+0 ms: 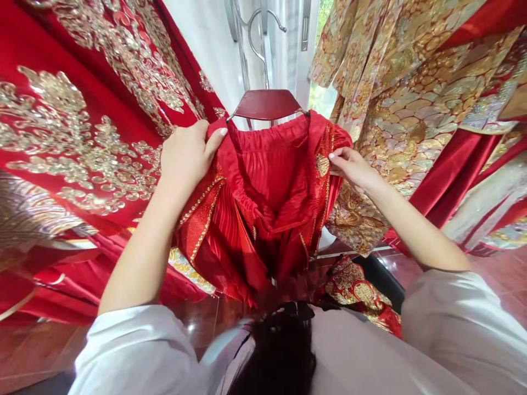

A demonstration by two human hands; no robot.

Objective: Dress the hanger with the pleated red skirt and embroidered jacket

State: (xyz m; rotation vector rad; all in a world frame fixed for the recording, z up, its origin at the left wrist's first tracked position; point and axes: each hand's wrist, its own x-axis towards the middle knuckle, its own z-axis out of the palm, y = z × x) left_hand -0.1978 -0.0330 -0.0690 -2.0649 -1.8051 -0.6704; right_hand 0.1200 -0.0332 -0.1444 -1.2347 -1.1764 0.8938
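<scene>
A red pleated skirt (272, 208) with an elastic waistband and gold-beaded panels hangs from a dark red clip hanger (269, 104). The hanger's metal hook (252, 41) points up and is not looped over a rail. My left hand (187, 151) grips the waistband's left side beside the clip, thumb on top and fingers mostly hidden behind the cloth. On the right, my right hand (356, 167) pinches the skirt's beaded edge near a round gold motif (322, 164). The waistband sags open between the two clips.
Red garments with silver-gold embroidery (102, 137) hang close on the left. Gold-patterned garments (395, 99) hang on the right. Behind the hanger are white curtains (206, 49) and a window frame (304, 44). A red-and-gold cloth (358, 291) lies low at the right, above the tiled floor (206, 318).
</scene>
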